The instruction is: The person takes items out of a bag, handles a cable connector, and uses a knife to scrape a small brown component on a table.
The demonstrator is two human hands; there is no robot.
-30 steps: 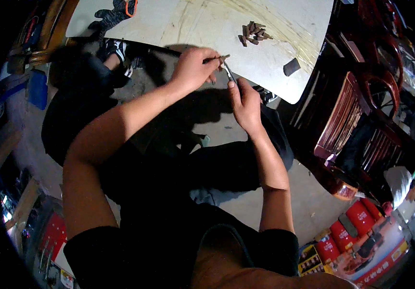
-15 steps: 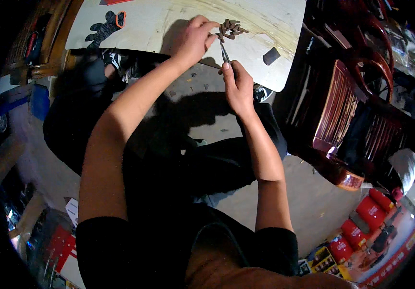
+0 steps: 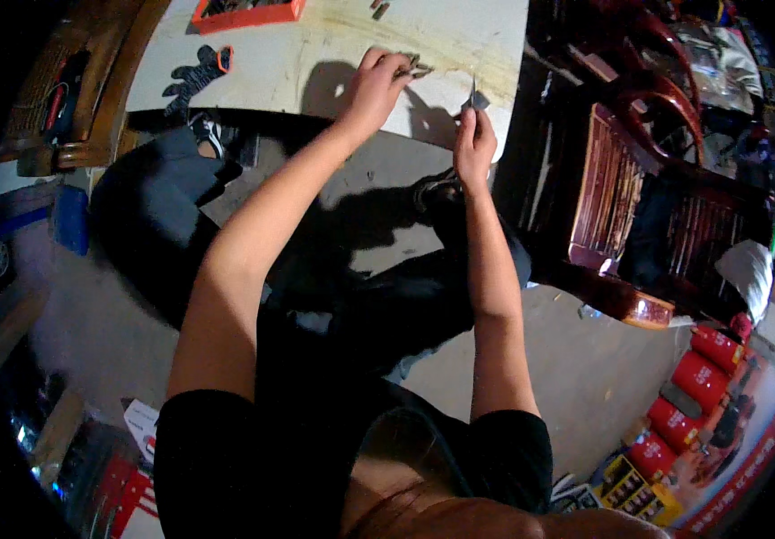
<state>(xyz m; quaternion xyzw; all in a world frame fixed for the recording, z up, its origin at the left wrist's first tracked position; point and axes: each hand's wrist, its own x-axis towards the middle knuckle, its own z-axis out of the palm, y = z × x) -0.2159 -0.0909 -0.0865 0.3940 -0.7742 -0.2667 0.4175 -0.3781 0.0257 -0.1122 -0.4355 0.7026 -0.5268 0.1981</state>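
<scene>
My left hand is over the white tabletop, its fingers curled and the fingertips at a small pile of brown stick-like pieces. The fingers look closed on some of these pieces, but their tips partly hide the pile. Farther right, near the table's corner, my right hand grips a slim, pointed metal tool, tip away from me. Its exact kind does not show. A dark, flat, squarish piece lies just beside the tool and is partly covered by it.
On the white table lie a dark grey knit glove with an orange cuff and an orange-red box at the far edge. Two small pieces lie beyond my left hand. A dark red wooden chair stands at the right.
My right hand has moved right with the pointed tool, away from the brown pieces and over to the dark square piece. My left hand stays by the pile. The view has shifted, showing more of the orange-red box.
</scene>
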